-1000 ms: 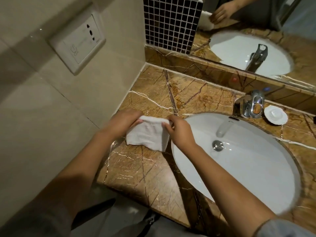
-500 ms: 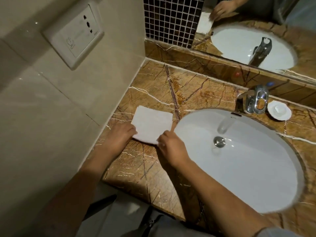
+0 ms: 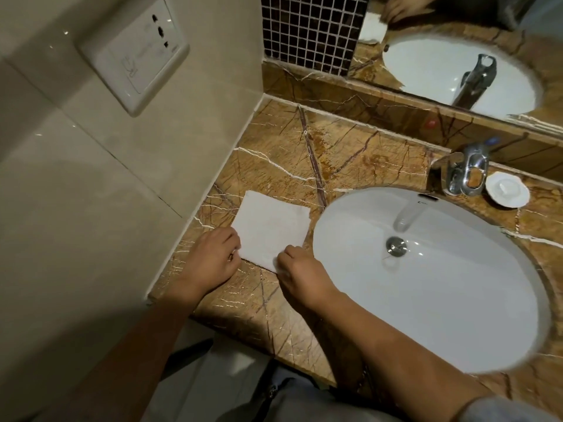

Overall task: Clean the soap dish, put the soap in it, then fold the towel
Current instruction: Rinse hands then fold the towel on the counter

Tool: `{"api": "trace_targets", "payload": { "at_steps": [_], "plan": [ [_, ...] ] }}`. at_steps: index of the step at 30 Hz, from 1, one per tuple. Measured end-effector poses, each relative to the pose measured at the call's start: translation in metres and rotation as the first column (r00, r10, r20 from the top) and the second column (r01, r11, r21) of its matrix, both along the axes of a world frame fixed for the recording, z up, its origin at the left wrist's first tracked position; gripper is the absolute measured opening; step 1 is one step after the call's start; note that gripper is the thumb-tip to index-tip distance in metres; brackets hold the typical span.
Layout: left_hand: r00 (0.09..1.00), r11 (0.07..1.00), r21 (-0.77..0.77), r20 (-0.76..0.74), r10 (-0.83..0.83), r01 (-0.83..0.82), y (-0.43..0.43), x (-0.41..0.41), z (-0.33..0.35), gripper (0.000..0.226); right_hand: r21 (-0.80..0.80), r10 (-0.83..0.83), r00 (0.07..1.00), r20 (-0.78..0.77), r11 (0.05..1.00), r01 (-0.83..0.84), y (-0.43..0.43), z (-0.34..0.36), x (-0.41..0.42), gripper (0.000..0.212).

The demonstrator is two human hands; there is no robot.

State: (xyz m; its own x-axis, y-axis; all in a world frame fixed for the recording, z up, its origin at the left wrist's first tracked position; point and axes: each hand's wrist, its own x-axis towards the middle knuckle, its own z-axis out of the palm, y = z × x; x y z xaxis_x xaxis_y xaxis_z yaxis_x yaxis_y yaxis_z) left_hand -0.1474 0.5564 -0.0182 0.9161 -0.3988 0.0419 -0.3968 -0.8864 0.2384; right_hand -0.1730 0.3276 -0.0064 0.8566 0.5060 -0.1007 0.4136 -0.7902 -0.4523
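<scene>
A small white towel, folded into a flat rectangle, lies on the brown marble counter left of the sink. My left hand pinches its near left corner. My right hand pinches the near right corner, fingers curled on the edge. At the far right, beside the tap, sits a white round soap dish with a small white soap in it.
A white oval sink with a metal drain fills the right half. A chrome tap stands behind it. A tiled wall with a socket plate closes the left side; a mirror runs along the back.
The towel was held up between both hands a second ago; it now lies flat on the counter. Both hands have slid back to its near edge.
</scene>
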Motion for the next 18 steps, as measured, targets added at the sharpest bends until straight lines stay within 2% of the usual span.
{"api": "trace_targets", "payload": {
  "at_steps": [3, 5, 7, 9, 12, 15, 18],
  "plan": [
    [0.997, 0.998, 0.023, 0.054, 0.057, -0.059, -0.013, 0.006, 0.002, 0.020, -0.021, 0.049, 0.999, -0.013, 0.999, -0.050, 0.002, -0.002, -0.003, 0.019],
    [0.994, 0.996, -0.011, 0.064, 0.093, -0.092, -0.024, 0.013, -0.001, 0.023, 0.026, 0.035, 0.999, 0.018, 0.999, -0.035, 0.005, -0.001, -0.003, 0.025],
    [0.996, 0.996, -0.019, -0.032, 0.089, -0.089, -0.034, 0.019, -0.005, 0.039, 0.094, -0.060, 0.992, 0.114, 0.994, 0.049, 0.010, 0.000, 0.001, 0.020],
    [0.994, 0.998, 0.051, -0.106, 0.028, -0.022, -0.041, 0.022, -0.012, 0.055, 0.112, -0.178, 0.970, 0.165, 0.981, 0.161, 0.016, -0.001, 0.009, 0.023],
    [0.986, 0.985, 0.162, -0.160, -0.038, 0.064, -0.046, 0.019, -0.024, 0.059, -0.030, -0.222, 0.972, 0.071, 0.974, 0.225, 0.022, -0.011, 0.015, 0.051],
    [0.988, 0.981, 0.184, -0.150, -0.040, 0.068, -0.045, 0.014, -0.033, 0.061, -0.146, -0.219, 0.976, -0.017, 0.966, 0.214, 0.021, -0.027, 0.006, 0.058],
    [0.989, 0.983, 0.175, -0.146, -0.032, 0.058, -0.046, 0.015, -0.032, 0.060, -0.179, -0.212, 0.977, -0.036, 0.963, 0.202, 0.021, -0.030, 0.002, 0.059]
  ]
}}
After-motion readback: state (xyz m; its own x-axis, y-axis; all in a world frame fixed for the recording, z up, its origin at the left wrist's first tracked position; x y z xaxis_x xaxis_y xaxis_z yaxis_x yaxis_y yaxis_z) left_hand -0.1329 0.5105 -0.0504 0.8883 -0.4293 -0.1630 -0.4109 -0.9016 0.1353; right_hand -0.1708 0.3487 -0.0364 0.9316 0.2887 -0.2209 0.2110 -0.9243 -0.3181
